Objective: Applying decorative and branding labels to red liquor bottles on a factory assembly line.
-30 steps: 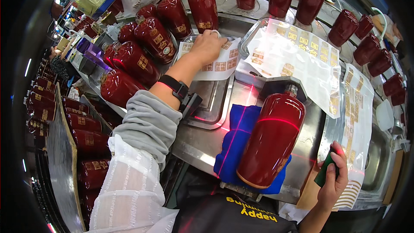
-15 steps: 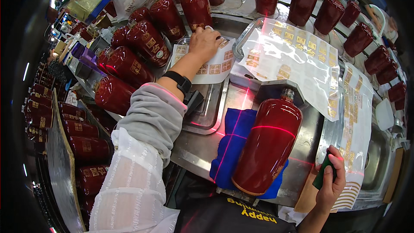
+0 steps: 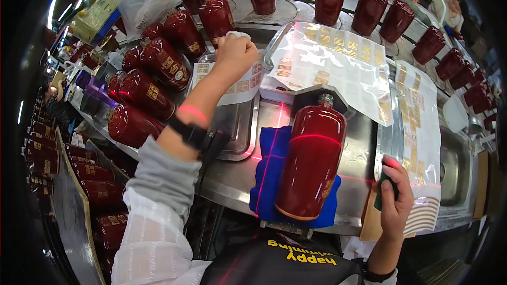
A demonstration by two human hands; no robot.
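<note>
My left hand (image 3: 236, 55) is closed on a white wad (image 3: 238, 35), perhaps cloth or tissue, above the far end of a metal tray. Beneath it lies a sheet of gold decals (image 3: 245, 85) on the tray. In front of me a glossy dark red bottle (image 3: 311, 166) rests tilted on a blue cloth (image 3: 264, 179), its neck against a dark angled holder (image 3: 338, 97). Red laser lines cross the bottle. To its right, my right hand (image 3: 398, 200) grips a dark green flat piece (image 3: 384, 192), whose exact kind I cannot make out.
Larger decal sheets (image 3: 338, 68) cover a tray beyond the bottle, and another strip (image 3: 417, 126) hangs along the right. Red bottles (image 3: 165, 63) crowd the left; more stand on the round conveyor (image 3: 296, 13) behind. A sink (image 3: 451, 163) is at right.
My left hand has risen a little off the decal sheet with the white wad. The view has shifted, and my right hand still holds the green piece beside the bottle.
</note>
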